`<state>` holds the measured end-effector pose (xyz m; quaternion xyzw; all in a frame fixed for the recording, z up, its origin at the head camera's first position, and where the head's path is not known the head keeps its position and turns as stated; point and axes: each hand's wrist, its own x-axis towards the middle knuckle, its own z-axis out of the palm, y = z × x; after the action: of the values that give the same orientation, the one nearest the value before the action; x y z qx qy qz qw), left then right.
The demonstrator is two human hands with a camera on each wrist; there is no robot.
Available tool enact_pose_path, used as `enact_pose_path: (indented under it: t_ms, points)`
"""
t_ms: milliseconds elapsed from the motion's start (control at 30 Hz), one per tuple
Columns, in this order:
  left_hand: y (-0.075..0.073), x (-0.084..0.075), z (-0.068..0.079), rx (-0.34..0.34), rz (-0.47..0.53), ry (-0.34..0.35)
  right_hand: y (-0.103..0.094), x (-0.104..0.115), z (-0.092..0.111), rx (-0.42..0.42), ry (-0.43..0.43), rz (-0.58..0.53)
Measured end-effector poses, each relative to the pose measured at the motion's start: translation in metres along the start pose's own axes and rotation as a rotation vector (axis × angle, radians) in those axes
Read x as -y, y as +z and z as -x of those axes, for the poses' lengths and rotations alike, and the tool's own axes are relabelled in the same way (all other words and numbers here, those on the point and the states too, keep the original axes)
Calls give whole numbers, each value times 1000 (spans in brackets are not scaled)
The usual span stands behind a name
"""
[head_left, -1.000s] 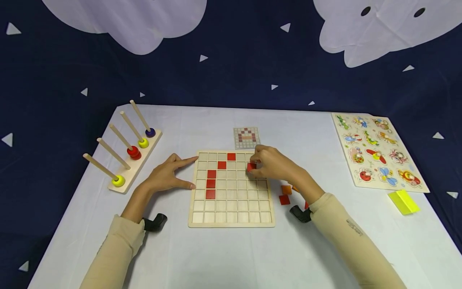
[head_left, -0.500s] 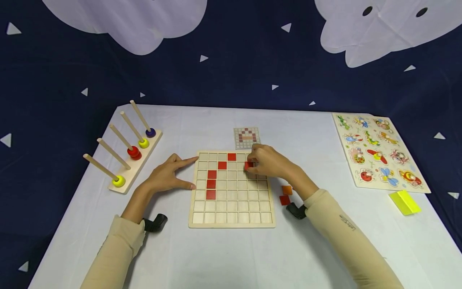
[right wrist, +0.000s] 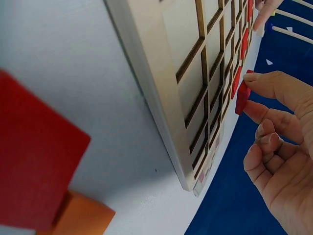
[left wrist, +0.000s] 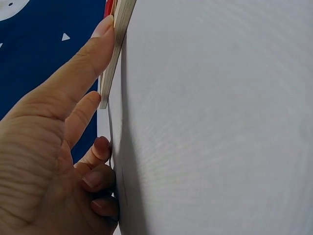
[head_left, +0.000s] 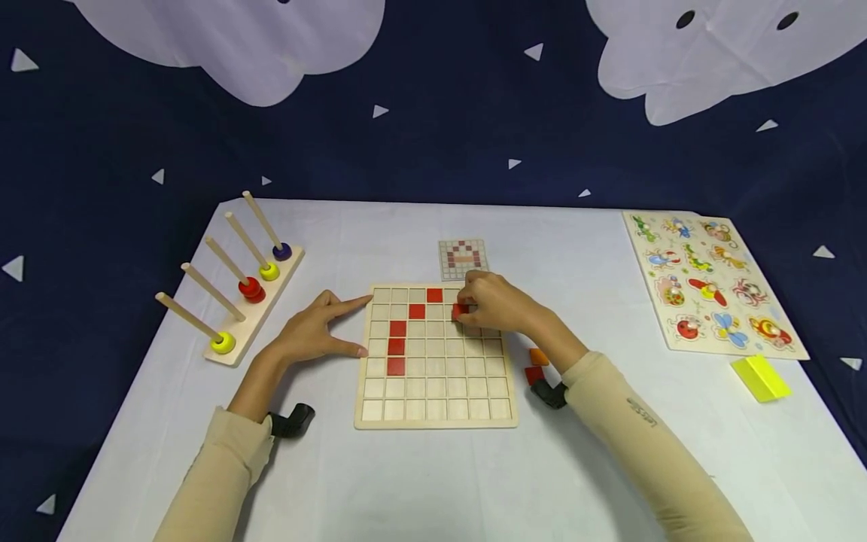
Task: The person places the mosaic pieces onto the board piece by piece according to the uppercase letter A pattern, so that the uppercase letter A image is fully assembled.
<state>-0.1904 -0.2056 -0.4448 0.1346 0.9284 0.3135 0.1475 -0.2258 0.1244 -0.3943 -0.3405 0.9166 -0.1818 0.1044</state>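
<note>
A wooden grid board [head_left: 433, 424] lies on the white table with several red square tiles [head_left: 396, 347] set in its cells, one at the top edge and others stepping down leftward. My left hand [head_left: 308, 331] is at the board's left side; its straight index finger and thumb touch the edge, and the left wrist view shows the other fingers curled. My right hand [head_left: 497, 301] pinches a red tile [right wrist: 241, 98] between thumb and index finger, over the board's second row, right of the top tile. In the right wrist view this tile is tilted and its lower end is near the fingertip.
Behind the board lies a small pattern card [head_left: 463, 260]. Loose orange [head_left: 539, 357] and red [head_left: 534, 374] tiles lie right of it, partly under the right wrist. A peg stacker [head_left: 247, 320] stands left. An insect puzzle [head_left: 718, 286] and a yellow block [head_left: 760, 378] are at right.
My right hand has slid left along the second row with the red tile pinched in it. My left hand stays at the board's left edge.
</note>
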Motion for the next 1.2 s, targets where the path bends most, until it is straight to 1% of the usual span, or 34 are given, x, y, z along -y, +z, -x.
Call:
enact_pose_path:
  t_ms: [133, 300, 433, 567, 733, 1000, 1100, 1200]
  points:
    - [0, 0, 1, -8, 2, 11, 4, 1, -3, 15, 16, 7]
    - [1, 0, 2, -8, 7, 17, 8, 3, -6, 37, 10, 43]
    - [0, -1, 3, -9, 5, 23, 11, 4, -8, 33, 14, 79]
    - [1, 0, 3, -15, 6, 30, 12, 5, -9, 16, -2, 101]
    - [1, -1, 2, -25, 4, 37, 13, 5, -9, -6, -2, 75]
    - [0, -1, 1, -10, -1, 25, 13, 7, -8, -39, 22, 19]
    - [1, 0, 0, -7, -4, 14, 11, 6, -4, -35, 24, 0]
    - [0, 0, 0, -5, -2, 14, 7, 4, 5, -41, 38, -38]
